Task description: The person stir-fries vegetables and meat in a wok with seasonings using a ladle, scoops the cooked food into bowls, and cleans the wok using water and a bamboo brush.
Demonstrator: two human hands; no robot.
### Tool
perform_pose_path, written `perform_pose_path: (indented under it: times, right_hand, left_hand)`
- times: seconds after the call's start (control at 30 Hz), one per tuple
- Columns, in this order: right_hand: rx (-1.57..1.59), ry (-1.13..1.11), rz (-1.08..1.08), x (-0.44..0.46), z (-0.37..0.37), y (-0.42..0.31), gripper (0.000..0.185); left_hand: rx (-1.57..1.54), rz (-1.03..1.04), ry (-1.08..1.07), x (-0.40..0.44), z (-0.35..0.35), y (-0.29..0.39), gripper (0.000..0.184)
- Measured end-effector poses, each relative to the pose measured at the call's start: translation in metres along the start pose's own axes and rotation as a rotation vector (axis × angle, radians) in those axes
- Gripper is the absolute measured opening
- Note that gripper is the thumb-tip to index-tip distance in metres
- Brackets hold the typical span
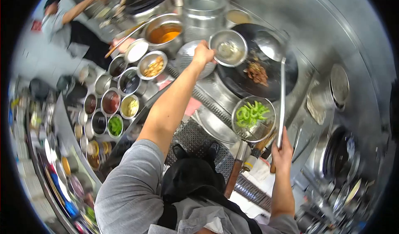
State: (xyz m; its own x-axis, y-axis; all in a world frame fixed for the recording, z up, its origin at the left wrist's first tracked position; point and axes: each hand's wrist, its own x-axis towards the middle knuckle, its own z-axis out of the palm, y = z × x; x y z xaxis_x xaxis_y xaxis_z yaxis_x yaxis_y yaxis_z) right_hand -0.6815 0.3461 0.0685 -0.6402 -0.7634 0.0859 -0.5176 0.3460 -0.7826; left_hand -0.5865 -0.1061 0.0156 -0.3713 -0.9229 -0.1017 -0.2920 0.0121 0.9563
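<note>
My left hand [203, 54] grips the rim of a small steel bowl [228, 48], tilted over the left side of a black wok [286, 78]. A little pale residue shows inside the bowl. My right hand [283, 151] is closed around the long handle of a ladle [269, 45], whose round head is over the far part of the wok. Browned pieces of what looks like meat [257, 73] lie in the wok. In front of it, a round strainer [274, 117] with a wooden handle holds sliced green peppers [252, 114].
Left of the wok stand a pot of orange liquid [166, 33], a bowl of yellowish pieces [153, 66] and several seasoning containers [111, 101]. A tall steel pot [205, 13] is behind. Another person [68, 26] works at the far left. Stacked pans [338, 155] stand at right.
</note>
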Motion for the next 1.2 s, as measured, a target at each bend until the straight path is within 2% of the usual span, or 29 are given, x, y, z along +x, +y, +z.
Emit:
perform_pose_path:
  times: [0.1,0.17,0.2,0.27,0.33,0.37,0.4,0.43,0.47,0.5,0.57,0.6,0.67,0.73,0.8,0.93,1.0,1.03,1.07,1.13,1.17,1.2]
  right_hand:
    - [0.536,-0.083,0.277,-0.036,0.002,-0.06,0.069]
    - [0.622,-0.169,0.266,-0.069,-0.003,-0.074,0.075]
    - [0.625,-0.323,0.319,-0.078,-0.006,-0.11,0.075]
    - [0.532,-0.494,0.468,-0.096,0.004,-0.153,0.073]
    - [0.383,-0.638,0.516,-0.106,0.029,-0.161,0.072]
    - [0.28,-0.706,0.538,-0.113,0.042,-0.159,0.07]
    - [0.153,-0.84,0.461,-0.108,0.064,-0.151,0.067]
    - [0.047,-0.979,0.556,-0.101,0.099,-0.167,0.065]
    - [-0.007,-1.068,0.536,-0.097,0.14,-0.169,0.066]
    - [-0.043,-1.139,0.456,-0.094,0.183,-0.156,0.065]
    - [-0.033,-1.21,0.058,-0.087,0.283,-0.107,0.065]
    - [-0.025,-1.213,-0.044,-0.088,0.333,-0.086,0.065]
    - [-0.018,-1.241,0.154,-0.096,0.43,-0.091,0.06]
    - [-0.404,-1.153,-0.154,-0.093,0.521,-0.087,0.062]
    - [-0.633,-0.98,-0.516,-0.091,0.59,-0.077,0.06]
    - [-0.754,-0.99,-0.545,-0.091,0.658,-0.084,0.058]
    - [-0.823,-1.054,-0.437,-0.091,0.671,-0.081,0.055]
    - [-0.786,-0.998,-0.529,-0.089,0.676,-0.068,0.052]
    - [-0.782,-1.003,-0.533,-0.085,0.682,-0.059,0.052]
    - [-0.691,-1.082,-0.484,-0.083,0.689,-0.055,0.047]
    - [-0.56,-1.154,-0.335,-0.082,0.69,-0.052,0.034]
    - [-0.555,-1.158,-0.335,-0.084,0.687,-0.055,0.034]
  left_hand:
    - [-0.42,-0.108,0.032,-0.063,-0.075,-0.033,0.026]
    - [-0.598,-0.206,0.095,-0.127,-0.125,-0.065,0.025]
    - [-0.632,-0.259,0.12,-0.157,-0.148,-0.093,0.025]
    - [-0.568,-0.369,0.107,-0.233,-0.197,-0.149,0.025]
    - [-0.581,-0.519,0.181,-0.313,-0.227,-0.227,0.025]
    - [-0.432,-0.527,0.319,-0.35,-0.228,-0.282,0.026]
    - [-0.387,-0.581,0.361,-0.39,-0.24,-0.308,0.024]
    - [-0.259,-0.536,0.454,-0.428,-0.238,-0.373,0.021]
    - [-0.138,-0.626,0.509,-0.458,-0.248,-0.385,0.019]
    - [-0.147,-0.679,0.531,-0.488,-0.248,-0.418,0.019]
    - [-0.179,-0.761,0.563,-0.534,-0.246,-0.47,0.024]
    - [-0.209,-0.796,0.566,-0.554,-0.244,-0.486,0.028]
    - [-0.315,-0.851,0.6,-0.575,-0.246,-0.494,0.028]
    - [-0.356,-0.905,0.627,-0.595,-0.247,-0.511,0.024]
    - [-0.359,-0.904,0.656,-0.611,-0.247,-0.522,0.024]
    - [-0.318,-0.861,0.718,-0.636,-0.249,-0.544,0.028]
    - [-0.355,-0.904,0.756,-0.65,-0.248,-0.543,0.026]
    - [-0.398,-0.875,0.794,-0.656,-0.244,-0.547,0.025]
    - [-0.396,-0.878,0.801,-0.662,-0.242,-0.55,0.025]
    - [-0.37,-0.921,0.785,-0.674,-0.237,-0.557,0.025]
    - [-0.376,-0.93,0.8,-0.678,-0.233,-0.56,0.025]
    - [-0.372,-0.933,0.803,-0.679,-0.234,-0.557,0.025]
